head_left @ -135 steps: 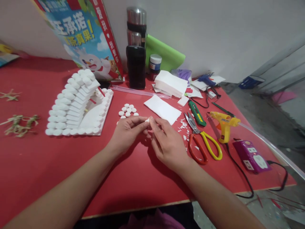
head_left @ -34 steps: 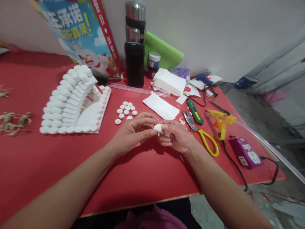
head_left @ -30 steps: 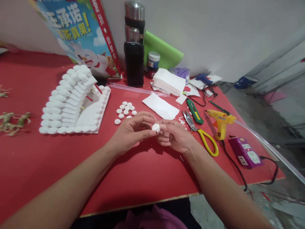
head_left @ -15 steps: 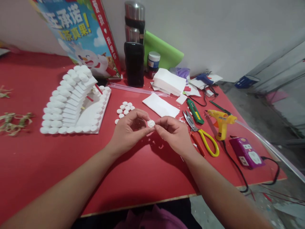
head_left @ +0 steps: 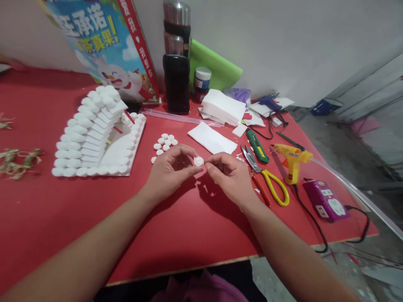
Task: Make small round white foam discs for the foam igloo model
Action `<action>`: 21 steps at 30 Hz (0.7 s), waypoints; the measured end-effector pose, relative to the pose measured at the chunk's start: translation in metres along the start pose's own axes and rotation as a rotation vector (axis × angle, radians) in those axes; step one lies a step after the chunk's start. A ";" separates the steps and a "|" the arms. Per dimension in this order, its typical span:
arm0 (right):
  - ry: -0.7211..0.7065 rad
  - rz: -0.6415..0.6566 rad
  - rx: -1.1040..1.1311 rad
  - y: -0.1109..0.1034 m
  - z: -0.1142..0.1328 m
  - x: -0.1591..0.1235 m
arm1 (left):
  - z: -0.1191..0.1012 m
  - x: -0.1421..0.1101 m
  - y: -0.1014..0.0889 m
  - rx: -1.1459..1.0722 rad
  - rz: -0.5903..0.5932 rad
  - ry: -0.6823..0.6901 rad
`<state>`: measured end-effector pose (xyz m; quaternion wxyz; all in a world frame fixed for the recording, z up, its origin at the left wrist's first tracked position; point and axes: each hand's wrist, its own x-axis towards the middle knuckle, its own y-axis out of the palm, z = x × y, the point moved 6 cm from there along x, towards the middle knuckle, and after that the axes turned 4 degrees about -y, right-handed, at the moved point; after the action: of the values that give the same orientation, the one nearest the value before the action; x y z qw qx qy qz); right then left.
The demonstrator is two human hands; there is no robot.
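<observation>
Between the fingertips of both hands is a small round white disc (head_left: 198, 161) with a ridged, rolled-looking face. My left hand (head_left: 172, 167) grips its left side between thumb and fingers. At the right edge, the thumb and forefinger of my right hand (head_left: 227, 173) are pinched together on it. Several similar white discs (head_left: 165, 141) lie on the red table just behind my left hand. Farther left stands a white stepped model (head_left: 94, 138) edged with rows of white rounded pieces. A folded white sheet (head_left: 212, 138) lies beyond my fingers.
To the right lie yellow-and-red-handled scissors (head_left: 275, 186), a green utility knife (head_left: 257, 144), a yellow glue gun (head_left: 292, 159) and a purple box (head_left: 325, 200) with cords. Behind stand a black phone-like object (head_left: 176, 86), a steel flask (head_left: 177, 19) and a jar (head_left: 202, 79).
The white disc has turned slightly, showing more of its face. Both hands keep nearly the same place, fingers shifting a little around it.
</observation>
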<state>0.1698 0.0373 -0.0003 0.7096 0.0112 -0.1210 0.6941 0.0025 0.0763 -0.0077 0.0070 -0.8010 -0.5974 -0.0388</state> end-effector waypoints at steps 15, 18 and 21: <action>-0.415 0.094 -0.311 0.003 0.021 -0.003 | -0.007 -0.002 -0.001 0.103 0.011 0.078; -0.394 0.054 -0.265 -0.001 0.023 -0.003 | 0.005 -0.001 0.000 -0.097 0.052 -0.106; -0.262 0.018 -0.119 -0.005 0.016 0.002 | 0.015 -0.004 0.003 -0.287 0.104 -0.267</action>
<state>0.1728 0.0357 0.0161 0.6808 0.0584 -0.2536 0.6847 0.0055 0.0727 -0.0226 -0.1847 -0.8215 -0.5393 -0.0166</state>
